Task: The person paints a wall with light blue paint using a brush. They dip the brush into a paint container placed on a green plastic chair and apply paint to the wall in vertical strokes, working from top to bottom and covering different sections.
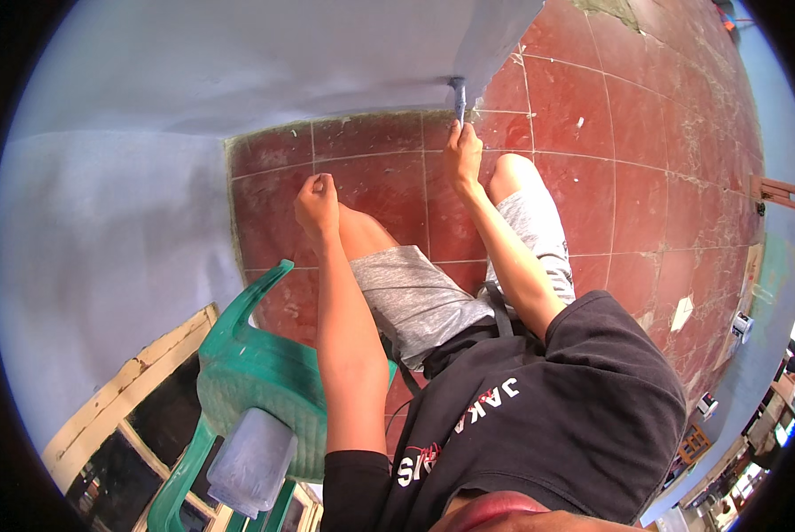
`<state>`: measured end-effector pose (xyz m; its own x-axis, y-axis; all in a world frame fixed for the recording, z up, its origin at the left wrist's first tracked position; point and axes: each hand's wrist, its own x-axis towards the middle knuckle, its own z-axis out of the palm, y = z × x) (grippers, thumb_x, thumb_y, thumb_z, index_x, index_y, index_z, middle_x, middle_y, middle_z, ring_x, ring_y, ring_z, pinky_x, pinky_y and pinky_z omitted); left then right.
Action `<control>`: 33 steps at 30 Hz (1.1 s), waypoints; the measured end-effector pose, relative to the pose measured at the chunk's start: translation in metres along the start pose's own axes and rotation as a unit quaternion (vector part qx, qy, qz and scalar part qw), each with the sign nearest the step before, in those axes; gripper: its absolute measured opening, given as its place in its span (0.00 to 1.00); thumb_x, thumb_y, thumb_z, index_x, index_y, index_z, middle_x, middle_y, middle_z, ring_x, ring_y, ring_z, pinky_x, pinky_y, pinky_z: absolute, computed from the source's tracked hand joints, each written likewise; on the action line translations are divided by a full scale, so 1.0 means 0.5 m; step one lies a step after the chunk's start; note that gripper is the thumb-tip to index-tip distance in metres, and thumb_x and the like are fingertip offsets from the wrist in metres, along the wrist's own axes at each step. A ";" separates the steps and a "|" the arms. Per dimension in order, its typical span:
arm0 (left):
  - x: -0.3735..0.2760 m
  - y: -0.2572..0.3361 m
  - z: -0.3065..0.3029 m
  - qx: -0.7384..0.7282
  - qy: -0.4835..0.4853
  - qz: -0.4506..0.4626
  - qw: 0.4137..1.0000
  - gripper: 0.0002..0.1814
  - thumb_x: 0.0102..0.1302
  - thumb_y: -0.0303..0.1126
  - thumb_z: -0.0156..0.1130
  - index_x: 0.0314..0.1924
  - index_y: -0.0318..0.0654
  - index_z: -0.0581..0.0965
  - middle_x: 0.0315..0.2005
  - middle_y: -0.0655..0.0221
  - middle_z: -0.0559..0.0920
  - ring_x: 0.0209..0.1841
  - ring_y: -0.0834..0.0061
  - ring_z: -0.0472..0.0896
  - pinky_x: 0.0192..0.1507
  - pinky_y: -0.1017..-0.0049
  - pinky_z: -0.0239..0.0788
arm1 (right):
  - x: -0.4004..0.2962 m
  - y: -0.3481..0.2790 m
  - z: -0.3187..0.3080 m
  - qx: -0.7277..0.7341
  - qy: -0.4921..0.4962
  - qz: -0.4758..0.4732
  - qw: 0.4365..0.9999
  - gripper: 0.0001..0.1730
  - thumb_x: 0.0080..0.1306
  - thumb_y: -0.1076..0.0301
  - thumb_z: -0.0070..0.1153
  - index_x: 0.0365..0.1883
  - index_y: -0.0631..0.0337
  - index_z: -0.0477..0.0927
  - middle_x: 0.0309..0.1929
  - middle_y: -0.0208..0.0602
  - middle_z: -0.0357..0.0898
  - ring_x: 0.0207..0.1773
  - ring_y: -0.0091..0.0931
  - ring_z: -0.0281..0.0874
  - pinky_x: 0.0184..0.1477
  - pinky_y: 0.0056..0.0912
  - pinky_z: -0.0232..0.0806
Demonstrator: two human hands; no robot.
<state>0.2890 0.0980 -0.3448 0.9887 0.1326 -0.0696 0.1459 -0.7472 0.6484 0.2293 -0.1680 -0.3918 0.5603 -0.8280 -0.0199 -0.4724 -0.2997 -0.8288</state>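
My right hand (464, 156) grips the paint-smeared handle of a paintbrush (459, 103). The brush head touches the low part of a blue-grey wall (291, 60), close to its right-hand edge and just above the floor. A darker, wet-looking band runs up the wall there. Over my left knee, my left hand (318, 203) is curled into a loose fist, and nothing shows in it. To my left stands a green plastic armchair (264, 359). On its seat rests a paint-smeared plastic container (254, 455), whose contents I cannot make out.
Red floor tiles (570, 120) carry small pale flecks. A second wall (118, 213) meets the first at the left corner, above a cream wooden frame with dark panes (138, 399). Cans (742, 328) stand far right, near a pale scrap (682, 312) on the floor.
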 end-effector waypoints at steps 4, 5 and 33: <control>-0.007 0.002 -0.011 0.002 0.008 -0.002 1.000 0.16 0.68 0.46 0.64 0.44 0.43 0.88 0.37 0.59 0.90 0.42 0.56 0.89 0.46 0.59 0.79 | -0.006 -0.049 -0.033 0.073 0.039 -0.068 0.994 0.21 0.82 0.59 0.47 0.33 0.67 0.73 0.21 0.49 0.75 0.23 0.41 0.74 0.29 0.45 0.65; -0.009 0.008 -0.014 0.008 0.013 -0.003 1.000 0.16 0.68 0.45 0.65 0.43 0.43 0.88 0.36 0.59 0.90 0.42 0.56 0.89 0.46 0.59 0.79 | -0.005 -0.063 -0.042 0.094 0.042 -0.078 0.992 0.21 0.83 0.59 0.47 0.33 0.67 0.73 0.20 0.46 0.73 0.21 0.36 0.72 0.28 0.42 0.64; -0.017 -0.031 -0.020 -0.024 0.011 -0.004 1.000 0.14 0.67 0.45 0.66 0.42 0.46 0.89 0.34 0.60 0.89 0.39 0.58 0.88 0.43 0.61 0.78 | 0.050 0.218 0.072 -0.199 -0.187 0.084 0.958 0.30 0.77 0.47 0.46 0.40 0.70 0.85 0.43 0.66 0.85 0.50 0.57 0.85 0.54 0.58 0.76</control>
<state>0.2781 0.1149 -0.3465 0.9863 0.1537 -0.0591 0.1523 -0.7144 0.6830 0.2164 -0.2043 -0.5029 0.6237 -0.6743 -0.3953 -0.7573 -0.3962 -0.5191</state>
